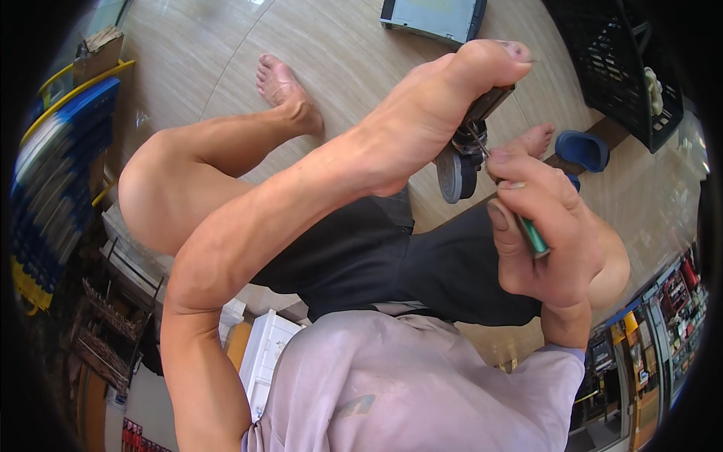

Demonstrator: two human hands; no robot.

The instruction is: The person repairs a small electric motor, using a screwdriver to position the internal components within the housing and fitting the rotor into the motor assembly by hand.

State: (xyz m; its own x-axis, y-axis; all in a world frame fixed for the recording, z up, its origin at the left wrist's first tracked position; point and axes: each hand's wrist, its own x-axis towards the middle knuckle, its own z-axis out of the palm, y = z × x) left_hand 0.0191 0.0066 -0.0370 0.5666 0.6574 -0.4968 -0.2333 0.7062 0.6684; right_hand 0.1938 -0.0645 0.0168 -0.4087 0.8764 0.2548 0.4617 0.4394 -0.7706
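Head view: both hands are occupied, in front of a person wearing a pale shirt (422,384) and dark shorts (339,245). Left hand (433,102) is closed round a dark device (473,124), thumb extended along its upper side; its remaining fingers are hidden from the camera. Device is held up off the floor (196,45), forward of the shorts, and carries a round grey disc (450,177) at its lower end. Exact type of device cannot be determined.

Right hand (553,226) grasps a green-handled tool (535,237) between thumb and curled fingers. The tool's thin metal shaft points up and to the left, its end at the device; whether it is seated in a fastener cannot be told.

Surroundings: two bare feet, one (282,84) at upper left and one (533,141) beyond the right hand, rest on the floor. A blue shoe (584,153) lies near the second foot. A metal-cased box (431,22) stands at the top edge, a black crate (614,68) at upper right, and stocked shelves (651,339) at lower right.
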